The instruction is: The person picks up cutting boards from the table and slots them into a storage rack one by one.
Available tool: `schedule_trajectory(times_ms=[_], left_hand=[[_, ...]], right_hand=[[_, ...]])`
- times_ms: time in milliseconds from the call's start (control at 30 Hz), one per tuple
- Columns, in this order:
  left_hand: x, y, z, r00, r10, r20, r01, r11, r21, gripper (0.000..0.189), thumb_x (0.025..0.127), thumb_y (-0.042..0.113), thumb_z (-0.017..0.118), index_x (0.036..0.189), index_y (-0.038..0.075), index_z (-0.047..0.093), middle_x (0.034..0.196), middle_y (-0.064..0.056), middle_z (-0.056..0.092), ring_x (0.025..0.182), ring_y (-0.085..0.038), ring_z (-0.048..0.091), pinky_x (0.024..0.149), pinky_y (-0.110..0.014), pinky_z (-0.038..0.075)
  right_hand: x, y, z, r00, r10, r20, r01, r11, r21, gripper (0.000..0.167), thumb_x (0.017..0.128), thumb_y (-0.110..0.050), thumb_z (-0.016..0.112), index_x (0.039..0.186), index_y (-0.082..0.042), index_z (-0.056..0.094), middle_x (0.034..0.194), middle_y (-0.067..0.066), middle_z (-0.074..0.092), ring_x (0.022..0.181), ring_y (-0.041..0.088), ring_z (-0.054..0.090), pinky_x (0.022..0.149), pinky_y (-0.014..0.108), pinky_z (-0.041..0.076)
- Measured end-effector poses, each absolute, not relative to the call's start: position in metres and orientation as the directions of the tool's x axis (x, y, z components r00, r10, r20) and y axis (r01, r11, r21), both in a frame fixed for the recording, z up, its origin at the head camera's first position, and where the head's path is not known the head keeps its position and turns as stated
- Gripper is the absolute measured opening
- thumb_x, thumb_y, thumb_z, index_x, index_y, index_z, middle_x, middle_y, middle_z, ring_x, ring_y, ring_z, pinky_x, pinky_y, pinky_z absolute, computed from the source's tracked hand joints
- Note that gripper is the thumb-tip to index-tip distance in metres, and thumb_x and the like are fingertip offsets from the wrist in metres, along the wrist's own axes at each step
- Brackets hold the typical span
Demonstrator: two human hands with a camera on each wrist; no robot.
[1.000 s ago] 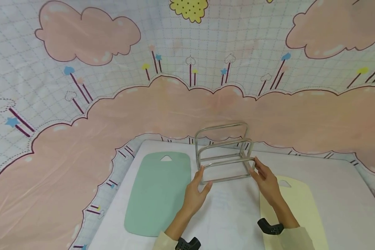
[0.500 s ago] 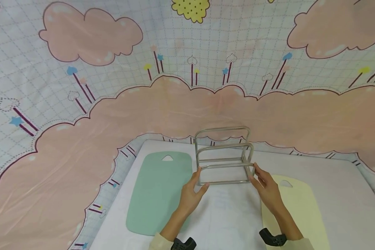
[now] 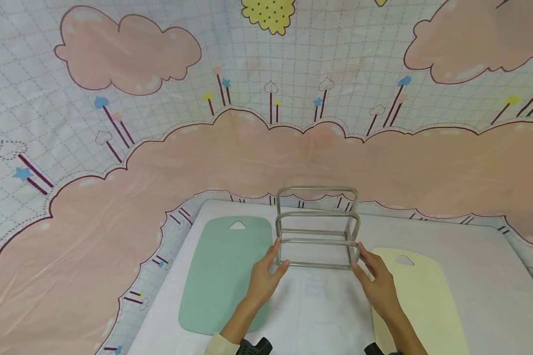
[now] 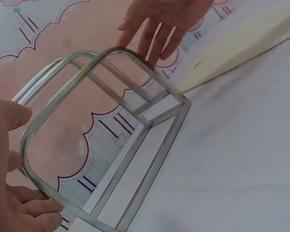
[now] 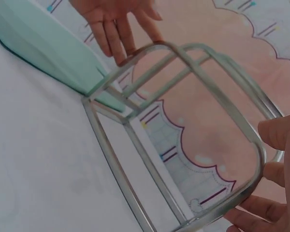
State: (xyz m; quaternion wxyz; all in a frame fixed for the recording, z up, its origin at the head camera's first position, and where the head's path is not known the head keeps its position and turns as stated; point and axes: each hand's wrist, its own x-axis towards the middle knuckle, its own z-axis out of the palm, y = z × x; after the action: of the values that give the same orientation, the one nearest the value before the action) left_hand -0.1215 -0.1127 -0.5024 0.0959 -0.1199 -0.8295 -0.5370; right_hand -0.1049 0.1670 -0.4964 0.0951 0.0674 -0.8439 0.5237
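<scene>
- The metal rack (image 3: 320, 242) was positioned near the far edge of the bench (image 3: 320, 315), between the two cutting boards. Its three rounded hoops stood one behind another above the base bars. Contact between the base and the bench could not be confirmed.
- The left hand (image 3: 263, 281) held the left end of the rack. Its index finger was placed at the upper front corner, with the thumb lower down near the base bar.
- The right hand (image 3: 379, 281) held the right end in a mirrored position, index finger high and thumb low.
- On both hands, the fingers were spread moderately wide and bore on the rack's frame.
- The green cutting board (image 3: 226, 276) lay flat on the left side of the bench, its triangular hole toward the far edge. The left hand and forearm overlapped its right side in the head view.
- The yellow cutting board (image 3: 419, 301) lay on the right side, partly covered by the right forearm.
- A black device (image 3: 254, 346) was located at the left wrist, beside a pale sleeve (image 3: 222, 345).
- A cloth (image 3: 248, 153) printed with pink clouds formed the background behind the bench.
</scene>
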Motion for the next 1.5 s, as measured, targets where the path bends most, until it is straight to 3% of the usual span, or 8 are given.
schedule_trajectory(times_ms=[167,400,600,1000,1200,1300,1400,1500], left_hand=[[-0.12,-0.115,-0.502,-0.958,0.089,0.273,0.286,0.391,0.875,0.063,0.095,0.028,0.061,0.147,0.004,0.036,0.144,-0.018,0.039,0.133,-0.041,0.034,0.105,-0.055,0.029],[-0.118,-0.115,-0.504,-0.96,0.06,0.274,0.277,0.364,0.889,0.062,0.094,0.027,0.062,0.147,0.006,0.037,0.145,-0.016,0.04,0.134,-0.039,0.034,0.107,-0.054,0.028],[-0.111,-0.114,-0.503,-0.957,0.033,0.29,0.282,0.361,0.889,0.06,0.094,0.027,0.062,0.145,0.005,0.04,0.143,-0.016,0.042,0.133,-0.037,0.036,0.106,-0.053,0.029],[-0.097,-0.112,-0.483,-0.955,0.018,0.297,0.286,0.341,0.896,0.055,0.093,0.012,0.062,0.142,-0.004,0.041,0.141,-0.023,0.043,0.132,-0.04,0.036,0.104,-0.056,0.03],[-0.103,-0.116,-0.505,-0.948,0.024,0.318,0.304,0.371,0.878,0.056,0.094,0.017,0.062,0.144,0.003,0.041,0.142,-0.016,0.043,0.133,-0.033,0.037,0.105,-0.052,0.031],[-0.103,-0.115,-0.503,-0.945,0.034,0.326,0.315,0.369,0.874,0.057,0.092,0.007,0.063,0.143,-0.002,0.039,0.142,-0.022,0.042,0.132,-0.039,0.035,0.104,-0.057,0.029],[-0.102,-0.115,-0.504,-0.945,0.049,0.325,0.32,0.354,0.879,0.06,0.09,0.002,0.063,0.144,-0.003,0.037,0.143,-0.025,0.04,0.132,-0.045,0.033,0.102,-0.064,0.027],[-0.101,-0.117,-0.508,-0.946,0.066,0.317,0.318,0.371,0.872,0.063,0.091,0.006,0.063,0.147,0.001,0.034,0.146,-0.019,0.038,0.134,-0.043,0.032,0.1,-0.065,0.029]], right_hand=[[-0.096,0.159,-0.495,-0.977,0.021,0.21,-0.178,0.455,-0.873,0.057,0.096,-0.019,0.06,0.148,-0.014,0.037,0.132,0.015,0.046,0.125,0.035,0.044,0.106,0.041,0.03],[-0.085,0.15,-0.495,-0.971,0.042,0.234,-0.191,0.451,-0.872,0.058,0.096,-0.016,0.06,0.148,-0.013,0.036,0.131,0.017,0.045,0.126,0.034,0.041,0.1,0.006,0.024],[-0.076,0.145,-0.493,-0.98,0.065,0.187,-0.137,0.464,-0.875,0.059,0.097,-0.021,0.059,0.149,-0.013,0.034,0.132,0.019,0.042,0.127,0.04,0.036,0.101,0.064,0.028],[-0.067,0.137,-0.492,-0.987,0.076,0.144,-0.097,0.433,-0.896,0.062,0.096,-0.022,0.06,0.151,-0.015,0.031,0.133,0.019,0.037,0.129,0.046,0.03,0.096,0.072,0.024],[-0.066,0.136,-0.497,-0.979,0.092,0.184,-0.127,0.431,-0.893,0.061,0.096,-0.017,0.06,0.15,-0.014,0.032,0.131,0.021,0.038,0.127,0.043,0.033,0.098,0.069,0.026],[-0.066,0.135,-0.502,-0.974,0.1,0.203,-0.144,0.419,-0.897,0.061,0.096,-0.014,0.059,0.151,-0.015,0.031,0.131,0.021,0.038,0.128,0.037,0.034,0.11,0.041,0.027],[-0.066,0.133,-0.506,-0.972,0.103,0.213,-0.156,0.397,-0.904,0.063,0.096,-0.012,0.059,0.151,-0.017,0.03,0.132,0.02,0.037,0.129,0.033,0.033,0.102,0.008,0.021],[-0.065,0.133,-0.509,-0.971,0.106,0.214,-0.157,0.39,-0.907,0.064,0.095,-0.011,0.06,0.151,-0.018,0.03,0.132,0.019,0.036,0.131,0.034,0.032,0.103,0.009,0.02]])
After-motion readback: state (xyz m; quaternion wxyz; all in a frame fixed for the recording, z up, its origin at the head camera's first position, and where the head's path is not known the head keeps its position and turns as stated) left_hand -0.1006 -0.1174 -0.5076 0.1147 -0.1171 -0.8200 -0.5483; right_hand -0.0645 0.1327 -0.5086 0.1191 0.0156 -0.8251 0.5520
